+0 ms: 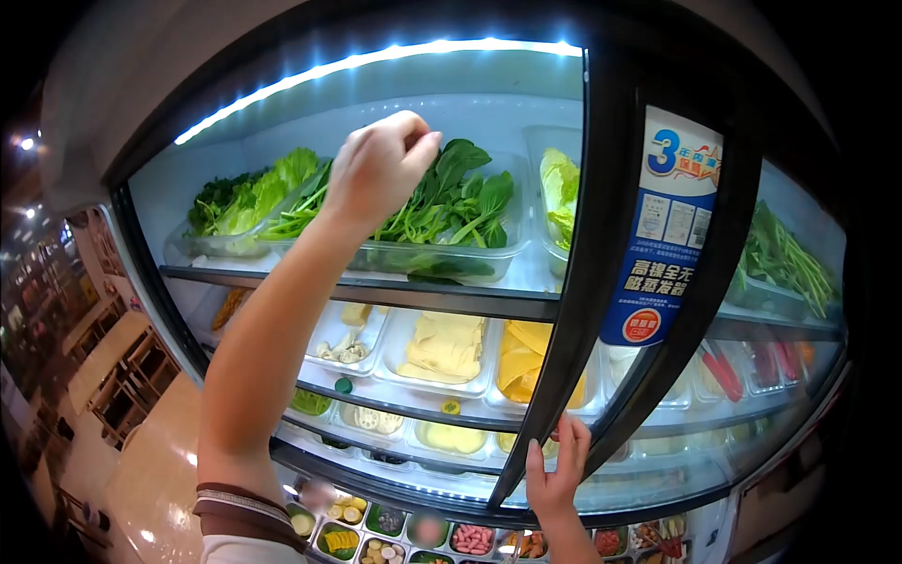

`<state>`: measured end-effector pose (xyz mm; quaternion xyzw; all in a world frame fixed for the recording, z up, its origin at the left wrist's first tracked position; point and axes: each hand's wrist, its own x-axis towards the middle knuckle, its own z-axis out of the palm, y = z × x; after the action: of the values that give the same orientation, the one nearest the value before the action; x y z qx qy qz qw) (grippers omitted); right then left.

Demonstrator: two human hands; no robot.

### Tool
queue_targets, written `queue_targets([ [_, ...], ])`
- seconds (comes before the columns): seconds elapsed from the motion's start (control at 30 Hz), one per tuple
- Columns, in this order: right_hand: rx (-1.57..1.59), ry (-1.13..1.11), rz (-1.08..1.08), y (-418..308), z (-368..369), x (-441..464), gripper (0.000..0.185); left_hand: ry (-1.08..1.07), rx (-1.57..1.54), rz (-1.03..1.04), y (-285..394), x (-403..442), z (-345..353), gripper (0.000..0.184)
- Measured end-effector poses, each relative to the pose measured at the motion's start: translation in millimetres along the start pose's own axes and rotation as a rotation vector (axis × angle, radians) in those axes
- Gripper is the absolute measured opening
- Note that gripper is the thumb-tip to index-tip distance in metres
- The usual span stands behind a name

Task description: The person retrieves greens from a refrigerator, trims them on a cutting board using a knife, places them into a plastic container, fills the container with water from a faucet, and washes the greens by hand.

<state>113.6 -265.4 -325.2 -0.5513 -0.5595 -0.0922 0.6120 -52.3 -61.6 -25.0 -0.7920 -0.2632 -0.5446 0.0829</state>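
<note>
My left hand is raised inside the lit display fridge, in front of a clear tray of leafy greens. Its fingers curl inward, and what they hold, if anything, is hidden. Behind the hand are dark-leaved greens, with lettuce to the left. Lower down, my right hand is beside the black door frame, thumb and fingers apart and pointing up. The fingertips are close to or touching the frame; I cannot tell which.
Trays of yellowish sheets and orange-yellow sheets stand on the shelf below. A printed label is on the door. Small containers, one with pink pieces, line the bottom. Wooden tables stand at left.
</note>
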Motion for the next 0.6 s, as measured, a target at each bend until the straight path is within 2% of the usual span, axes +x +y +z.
queue_targets([
  [0.13, 0.003, 0.083, 0.026, -4, 13, -11, 0.050, 0.260, -0.117, 0.184, -17, -94, -39, 0.006],
  [0.23, 0.043, 0.114, 0.014, -8, 24, -8, 0.050, 0.221, -0.167, 0.228, -40, -208, -60, 0.009],
  [0.27, 0.054, 0.102, -0.002, -10, 29, -9, 0.051, 0.163, -0.262, 0.139, -51, -248, -55, 0.009],
  [0.3, 0.061, 0.089, -0.015, -13, 35, -11, 0.051, 0.086, -0.217, 0.012, -60, -287, -48, 0.006],
  [0.37, 0.094, 0.028, -0.059, -24, 48, -8, 0.053, -0.029, -0.267, -0.464, -65, -364, -27, 0.002],
  [0.43, 0.155, -0.064, -0.059, -36, 67, -8, 0.055, -0.163, -0.254, -0.689, -74, -435, -12, 0.008],
  [0.53, 0.229, -0.164, -0.092, -50, 102, -7, 0.059, -0.464, -0.166, -0.733, -80, -519, -29, 0.012],
  [0.6, 0.244, -0.191, -0.117, -65, 126, -9, 0.062, -0.559, -0.106, -0.875, -78, -560, -55, 0.018],
])
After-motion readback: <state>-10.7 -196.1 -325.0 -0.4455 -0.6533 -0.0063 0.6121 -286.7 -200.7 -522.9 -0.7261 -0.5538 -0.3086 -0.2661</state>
